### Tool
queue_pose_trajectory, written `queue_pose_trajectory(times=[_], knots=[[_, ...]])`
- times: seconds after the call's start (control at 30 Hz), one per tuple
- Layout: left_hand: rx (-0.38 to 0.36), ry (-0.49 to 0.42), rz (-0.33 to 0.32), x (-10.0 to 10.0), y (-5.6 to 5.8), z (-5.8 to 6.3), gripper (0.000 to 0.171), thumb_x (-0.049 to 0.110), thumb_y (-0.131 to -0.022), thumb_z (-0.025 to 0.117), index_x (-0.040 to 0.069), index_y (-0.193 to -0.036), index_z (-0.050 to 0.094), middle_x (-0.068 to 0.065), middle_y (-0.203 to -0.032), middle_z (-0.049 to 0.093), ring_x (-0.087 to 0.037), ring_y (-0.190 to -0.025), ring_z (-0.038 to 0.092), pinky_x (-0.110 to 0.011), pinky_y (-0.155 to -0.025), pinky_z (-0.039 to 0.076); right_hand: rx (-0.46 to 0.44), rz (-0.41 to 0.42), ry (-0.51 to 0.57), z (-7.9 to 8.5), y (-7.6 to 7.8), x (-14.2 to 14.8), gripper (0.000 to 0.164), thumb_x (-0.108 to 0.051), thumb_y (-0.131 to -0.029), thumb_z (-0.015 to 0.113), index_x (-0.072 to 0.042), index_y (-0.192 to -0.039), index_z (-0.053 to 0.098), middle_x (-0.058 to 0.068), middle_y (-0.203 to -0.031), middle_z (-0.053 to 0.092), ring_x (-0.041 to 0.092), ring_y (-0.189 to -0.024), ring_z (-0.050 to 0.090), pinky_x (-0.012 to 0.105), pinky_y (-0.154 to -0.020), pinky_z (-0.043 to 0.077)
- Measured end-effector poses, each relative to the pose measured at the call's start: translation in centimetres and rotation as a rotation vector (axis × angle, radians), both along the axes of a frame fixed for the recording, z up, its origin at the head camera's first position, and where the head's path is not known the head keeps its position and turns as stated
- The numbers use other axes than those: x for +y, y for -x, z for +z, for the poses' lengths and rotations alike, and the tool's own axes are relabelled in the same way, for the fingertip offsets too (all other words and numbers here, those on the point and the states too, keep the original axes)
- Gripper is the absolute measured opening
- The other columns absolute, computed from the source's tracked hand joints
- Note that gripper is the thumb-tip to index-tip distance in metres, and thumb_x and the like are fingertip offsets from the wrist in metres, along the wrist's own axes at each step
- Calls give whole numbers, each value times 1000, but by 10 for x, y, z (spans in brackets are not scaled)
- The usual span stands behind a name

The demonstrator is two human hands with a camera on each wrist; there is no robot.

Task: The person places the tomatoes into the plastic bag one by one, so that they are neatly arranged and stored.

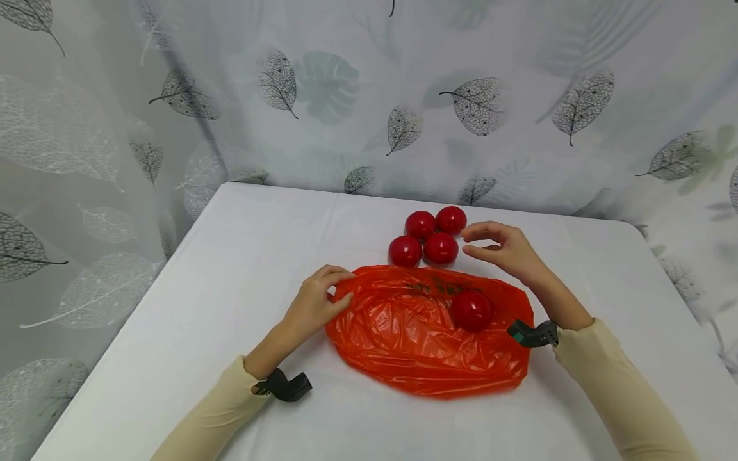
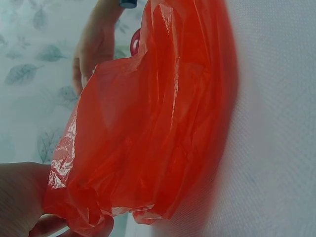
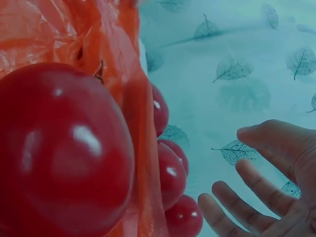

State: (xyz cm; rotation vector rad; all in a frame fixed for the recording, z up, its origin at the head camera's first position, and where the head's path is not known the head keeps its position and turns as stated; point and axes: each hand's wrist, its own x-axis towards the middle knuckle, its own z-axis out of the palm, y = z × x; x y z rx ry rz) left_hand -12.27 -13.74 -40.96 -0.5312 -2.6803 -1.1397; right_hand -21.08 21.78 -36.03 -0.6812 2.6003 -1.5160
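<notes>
A red plastic bag [image 1: 392, 346] lies on the white table, its mouth spread toward the head camera. My left hand [image 1: 317, 301] grips the bag's left edge, thumb on one side and fingers on the other; the left wrist view shows the bag [image 2: 148, 123] bunched at these fingers. One shiny red tomato [image 1: 471, 310] sits at the right part of the bag, large in the right wrist view. Just beyond the far rim stand several more tomatoes [image 1: 441, 248] in a cluster. Right of them my right hand [image 1: 500, 246] hovers with loosely bent, parted fingers, holding nothing.
The white table [image 1: 259, 256] extends around the bag on all sides. Behind it hangs a pale curtain [image 1: 346, 147] printed with leaves. Each wrist carries a black camera, the right one [image 1: 532, 334] overlapping the bag's right edge in the head view.
</notes>
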Motion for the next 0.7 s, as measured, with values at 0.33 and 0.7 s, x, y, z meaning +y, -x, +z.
queue_pose_trajectory(times=[0.33, 0.7], knots=[[17, 3, -3, -1, 0, -1, 26, 3, -83, 73, -2, -109, 70, -12, -109, 64, -20, -87, 61, -27, -68, 58, -53, 35, 105, -16, 11, -4, 37, -4, -90, 68, 5, -125, 58, 12, -122, 62, 0, -106, 58, 14, -86, 51], [15, 6, -9, -1, 0, 0, 26, 3, -83, 73, -2, -109, 70, -12, -109, 64, -20, -87, 61, -28, -69, 59, -71, 4, 88, -39, 20, -8, 43, -6, -90, 69, 4, -129, 56, 18, -130, 57, 21, -117, 55, 12, -85, 49]])
